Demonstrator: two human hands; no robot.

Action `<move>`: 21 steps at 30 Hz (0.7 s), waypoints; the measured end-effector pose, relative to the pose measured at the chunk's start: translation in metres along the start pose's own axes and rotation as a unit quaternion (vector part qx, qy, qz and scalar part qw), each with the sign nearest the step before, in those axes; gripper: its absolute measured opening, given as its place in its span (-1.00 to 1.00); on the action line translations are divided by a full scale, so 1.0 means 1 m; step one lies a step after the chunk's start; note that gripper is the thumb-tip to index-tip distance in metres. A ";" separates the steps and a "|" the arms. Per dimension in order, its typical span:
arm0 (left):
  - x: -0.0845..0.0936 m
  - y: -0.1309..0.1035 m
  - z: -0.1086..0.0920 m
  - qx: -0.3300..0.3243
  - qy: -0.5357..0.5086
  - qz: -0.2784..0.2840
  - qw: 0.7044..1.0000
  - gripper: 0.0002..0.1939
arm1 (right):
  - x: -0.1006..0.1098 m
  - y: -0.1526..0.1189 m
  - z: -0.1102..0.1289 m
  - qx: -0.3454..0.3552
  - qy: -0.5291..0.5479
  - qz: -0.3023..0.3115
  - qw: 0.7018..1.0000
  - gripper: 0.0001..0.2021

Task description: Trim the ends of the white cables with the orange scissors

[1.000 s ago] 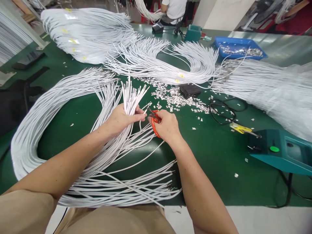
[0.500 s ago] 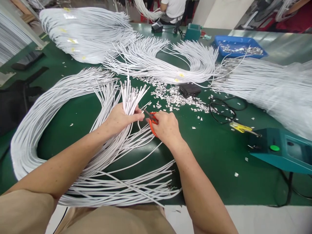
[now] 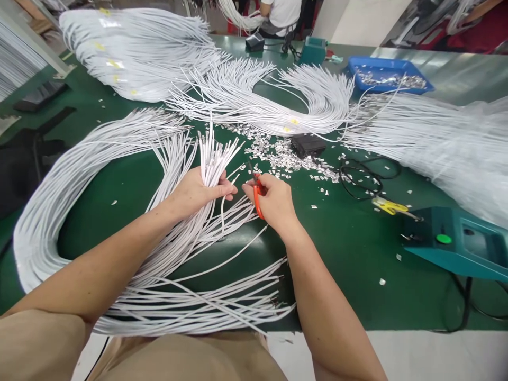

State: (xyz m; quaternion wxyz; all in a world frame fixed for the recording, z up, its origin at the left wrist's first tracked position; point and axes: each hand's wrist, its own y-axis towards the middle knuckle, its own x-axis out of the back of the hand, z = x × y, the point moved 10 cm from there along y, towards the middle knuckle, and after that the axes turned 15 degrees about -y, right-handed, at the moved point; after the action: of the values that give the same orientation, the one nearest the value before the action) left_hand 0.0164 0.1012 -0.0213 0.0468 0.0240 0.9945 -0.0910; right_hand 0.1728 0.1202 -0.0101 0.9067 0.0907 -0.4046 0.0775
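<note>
My left hand (image 3: 202, 188) is closed round a bundle of white cables (image 3: 212, 164), whose cut ends fan out above the fist. One or two cable ends stick out sideways past the thumb, toward my right hand (image 3: 273, 198). That hand grips orange-handled cutting pliers (image 3: 259, 198), their dark jaws pointing up and to the left, a little apart from the cable ends. Under my forearms more white cables (image 3: 206, 307) lie on the green table, their ends pointing right. A thick curved hank (image 3: 43, 211) of the same cable loops round on the left.
Small silvery-white scraps (image 3: 273, 156) are strewn beyond my hands, beside a small black box (image 3: 307, 145). Large cable bundles (image 3: 135, 53) lie at the back. A blue tray (image 3: 391, 74) holds more scraps. At right stands a teal device (image 3: 456, 241) with a yellow clip (image 3: 391, 205). A person (image 3: 283, 16) sits beyond.
The pliers have drawn back to the right, away from the cable ends by my left thumb, and their jaws now point more upward. My left hand keeps its hold on the bundle.
</note>
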 end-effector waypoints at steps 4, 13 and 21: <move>-0.002 -0.002 -0.009 -0.027 0.128 -0.014 0.991 -0.73 | 0.000 -0.001 0.003 -0.045 0.201 -0.016 0.978 -0.85; -0.009 -0.006 -0.016 -0.030 0.167 -0.007 0.986 -0.82 | -0.010 -0.002 -0.002 -0.090 0.298 0.012 0.950 -0.87; -0.008 -0.005 -0.013 -0.038 0.152 -0.004 0.988 -0.79 | -0.008 -0.003 0.001 -0.093 0.301 0.013 0.949 -0.87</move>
State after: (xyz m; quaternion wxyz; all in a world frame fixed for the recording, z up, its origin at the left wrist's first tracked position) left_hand 0.0230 0.0985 -0.0068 -0.1039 0.0317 0.9929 -0.0483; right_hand 0.1680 0.1166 -0.0158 0.9896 -0.0268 -0.1194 0.0755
